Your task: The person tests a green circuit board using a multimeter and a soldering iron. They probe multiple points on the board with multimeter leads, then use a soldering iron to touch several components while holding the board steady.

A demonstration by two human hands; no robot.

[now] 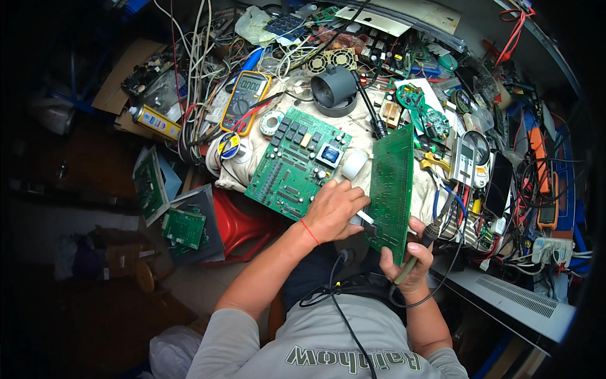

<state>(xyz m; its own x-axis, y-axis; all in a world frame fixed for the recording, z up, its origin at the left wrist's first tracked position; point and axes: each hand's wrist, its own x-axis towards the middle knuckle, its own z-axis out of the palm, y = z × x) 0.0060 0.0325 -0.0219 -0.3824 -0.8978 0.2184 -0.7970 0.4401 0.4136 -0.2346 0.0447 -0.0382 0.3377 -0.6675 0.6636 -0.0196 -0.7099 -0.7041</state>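
A green circuit board (pixel 391 183) is held on edge in front of me, its solder side turned partly to the left. My right hand (pixel 413 262) grips its lower right corner and also has a handled tool (pixel 404 271) with a cable between the fingers, likely a soldering iron; its tip is hidden. At the board's lower left, my left hand (pixel 338 205) is closed in a pinch around a small white strip (pixel 365 218) that meets the board. A second circuit board (pixel 297 161), with relays and a blue transformer (pixel 329 154), lies beside my left hand.
A yellow multimeter (pixel 246 101), solder spool (pixel 230 146), grey fume-duct-like cylinder (pixel 334 87) and white roll (pixel 355 164) lie on the bench. Yellow-handled pliers (pixel 434 162) and a phone (pixel 499 182) are right. A red stool (pixel 240 224) stands below left. Cables crowd the edges.
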